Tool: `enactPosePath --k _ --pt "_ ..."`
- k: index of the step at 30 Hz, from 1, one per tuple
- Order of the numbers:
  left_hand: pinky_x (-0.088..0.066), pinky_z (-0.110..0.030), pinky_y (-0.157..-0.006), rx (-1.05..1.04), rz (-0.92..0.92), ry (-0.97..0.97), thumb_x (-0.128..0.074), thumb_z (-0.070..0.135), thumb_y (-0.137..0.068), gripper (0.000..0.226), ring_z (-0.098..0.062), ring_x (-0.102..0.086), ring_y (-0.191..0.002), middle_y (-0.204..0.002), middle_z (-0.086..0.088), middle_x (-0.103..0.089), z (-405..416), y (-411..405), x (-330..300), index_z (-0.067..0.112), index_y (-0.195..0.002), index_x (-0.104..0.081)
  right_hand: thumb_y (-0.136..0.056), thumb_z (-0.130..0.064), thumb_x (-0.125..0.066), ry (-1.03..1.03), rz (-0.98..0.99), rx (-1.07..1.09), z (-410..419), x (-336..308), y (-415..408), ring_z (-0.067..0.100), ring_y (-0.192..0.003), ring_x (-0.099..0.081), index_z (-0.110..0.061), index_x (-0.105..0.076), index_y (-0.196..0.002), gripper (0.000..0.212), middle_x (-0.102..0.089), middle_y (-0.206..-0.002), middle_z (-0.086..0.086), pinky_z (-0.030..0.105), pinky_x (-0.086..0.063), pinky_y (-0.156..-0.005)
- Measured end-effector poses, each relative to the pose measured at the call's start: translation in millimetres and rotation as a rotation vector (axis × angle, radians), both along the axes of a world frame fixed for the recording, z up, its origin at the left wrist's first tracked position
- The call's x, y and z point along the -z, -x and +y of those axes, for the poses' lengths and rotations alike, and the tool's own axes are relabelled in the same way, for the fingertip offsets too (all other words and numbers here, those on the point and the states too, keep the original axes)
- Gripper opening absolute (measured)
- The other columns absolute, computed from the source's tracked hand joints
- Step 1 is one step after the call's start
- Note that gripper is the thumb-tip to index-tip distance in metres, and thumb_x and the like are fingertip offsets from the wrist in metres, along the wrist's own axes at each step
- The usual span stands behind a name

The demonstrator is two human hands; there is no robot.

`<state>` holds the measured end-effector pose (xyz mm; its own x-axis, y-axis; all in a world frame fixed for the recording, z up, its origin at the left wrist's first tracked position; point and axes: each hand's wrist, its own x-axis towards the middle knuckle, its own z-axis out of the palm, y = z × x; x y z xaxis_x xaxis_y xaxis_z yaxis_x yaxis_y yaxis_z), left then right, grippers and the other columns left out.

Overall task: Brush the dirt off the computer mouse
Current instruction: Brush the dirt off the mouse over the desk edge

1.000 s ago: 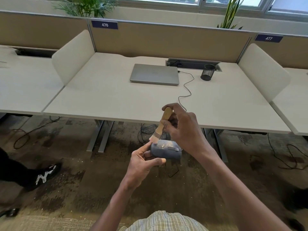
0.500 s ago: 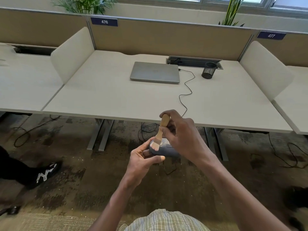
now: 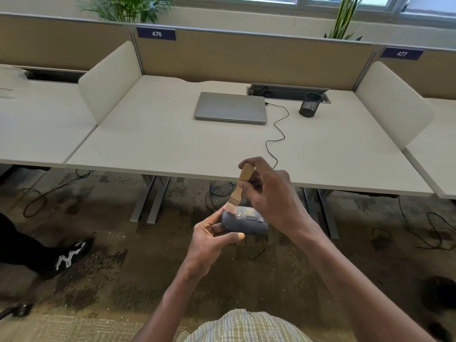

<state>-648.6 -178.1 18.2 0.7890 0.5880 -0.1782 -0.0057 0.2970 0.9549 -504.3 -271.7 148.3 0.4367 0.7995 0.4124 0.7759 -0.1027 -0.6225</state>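
Grey mouse [image 3: 243,222] — long axis three-to-nine, clear of desk edge [image 3: 172,173] at twelve — left hand [image 3: 212,239] grips it; right hand [image 3: 269,193] pinches brush [image 3: 240,187].

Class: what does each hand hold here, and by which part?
The left hand grips the mouse by its rear end. The right hand holds the brush by its wooden handle, bristles on the mouse.

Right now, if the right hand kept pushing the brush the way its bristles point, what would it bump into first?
The mouse: the brush in the right hand already seems to touch it near the left hand.
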Motion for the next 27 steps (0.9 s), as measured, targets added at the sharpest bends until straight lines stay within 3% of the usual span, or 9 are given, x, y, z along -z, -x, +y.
enactPosePath --k 4,9,15,20,24,27 --pt "-0.062 -0.031 -0.089 -0.001 -0.007 -0.005 -0.092 0.013 -0.068 0.076 -0.022 -0.071 -0.119 -0.126 -0.003 -0.075 1 0 -1 0.027 -0.137 -0.064 -0.093 -0.012 -0.071 -0.006 0.02 -0.026 -14 2 -1 0.015 -0.079 -0.074 -0.026 -0.051 -0.12 0.037 -0.074 -0.091 0.002 0.035 -0.063 -0.067" --pt "-0.062 -0.033 -0.09 -0.013 -0.013 0.01 -0.095 0.026 -0.061 0.082 -0.023 -0.072 -0.119 -0.125 -0.001 -0.076 -3 0 0 0.028 -0.136 -0.064 -0.094 -0.009 -0.069 0.021 0.005 -0.01 -15 6 -3 0.018 -0.079 -0.074 -0.019 -0.052 -0.121 0.034 -0.073 -0.093 0.006 0.038 -0.062 -0.067" --pt "-0.062 -0.033 -0.09 0.013 -0.003 0.012 -0.092 0.013 -0.069 0.077 -0.026 -0.073 -0.117 -0.123 -0.003 -0.076 -1 -2 1 0.024 -0.14 -0.063 -0.093 -0.007 -0.069 0.005 -0.012 -0.019 -24 -1 -7 0.015 -0.081 -0.074 -0.027 -0.051 -0.118 0.036 -0.073 -0.092 0.002 0.034 -0.062 -0.068" --pt "-0.062 -0.034 -0.093 0.004 -0.005 -0.002 -0.095 0.024 -0.063 0.082 -0.026 -0.071 -0.119 -0.127 -0.004 -0.074 -2 0 3 0.026 -0.139 -0.063 -0.095 -0.003 -0.066 0.049 -0.013 -0.054 -18 -1 -6 0.017 -0.08 -0.073 -0.02 -0.053 -0.12 0.033 -0.071 -0.092 0.002 0.036 -0.062 -0.068" --pt "-0.061 -0.028 -0.089 0.006 0.005 -0.016 -0.094 0.02 -0.066 0.078 -0.02 -0.072 -0.119 -0.126 0.002 -0.076 -2 -2 -2 0.03 -0.136 -0.063 -0.094 -0.003 -0.067 0.025 0.007 -0.063 -11 -3 -5 0.017 -0.076 -0.073 -0.024 -0.051 -0.119 0.036 -0.069 -0.089 0.001 0.037 -0.062 -0.064" --pt "-0.061 -0.024 -0.086 0.008 0.009 -0.025 -0.091 0.011 -0.068 0.08 -0.016 -0.073 -0.116 -0.122 0.001 -0.077 -1 -3 -1 0.022 -0.141 -0.061 -0.094 -0.007 -0.067 0.032 -0.003 -0.049 -2 1 0 0.018 -0.076 -0.073 -0.021 -0.051 -0.123 0.036 -0.071 -0.092 0.006 0.035 -0.062 -0.063"
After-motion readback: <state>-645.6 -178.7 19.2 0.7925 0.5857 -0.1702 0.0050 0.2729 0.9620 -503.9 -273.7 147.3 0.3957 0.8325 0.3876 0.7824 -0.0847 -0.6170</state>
